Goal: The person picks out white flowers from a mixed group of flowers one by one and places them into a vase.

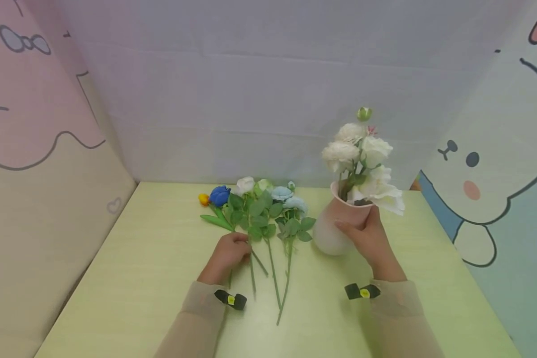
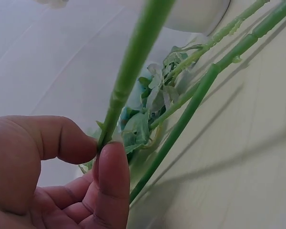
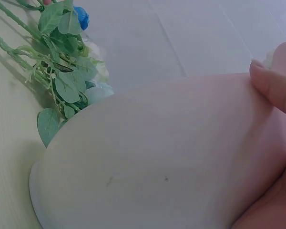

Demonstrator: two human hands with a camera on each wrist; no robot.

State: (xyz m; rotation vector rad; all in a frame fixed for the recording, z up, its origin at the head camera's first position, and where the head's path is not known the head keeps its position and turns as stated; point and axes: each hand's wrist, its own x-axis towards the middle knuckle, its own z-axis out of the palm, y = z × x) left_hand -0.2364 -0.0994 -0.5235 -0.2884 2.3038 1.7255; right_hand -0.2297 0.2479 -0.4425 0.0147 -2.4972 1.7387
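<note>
My left hand [image 1: 228, 253] pinches a green flower stem [image 2: 128, 71] between thumb and forefinger; I cannot tell which bloom it belongs to. Beyond it lie flowers with a blue bloom [image 1: 220, 196], an orange bud [image 1: 204, 199], a white bloom [image 1: 244, 185] and light blue blooms [image 1: 283, 193]. Their stems point toward the front of the table. On the right, my right hand [image 1: 370, 241] grips a pale pink-and-white vase [image 1: 333, 231] by its side, below the flared rim. The vase leans to the right in the head view and holds several white flowers [image 1: 340, 151] and a green bud [image 1: 364, 114].
The pale yellow-green table [image 1: 116, 278] meets a whitish cloth backdrop [image 1: 250, 99] at the rear. Panels with cartoon drawings stand on both sides, including a bunny panel [image 1: 483, 164] at right. Green leaves [image 3: 69, 86] lie close beside the vase.
</note>
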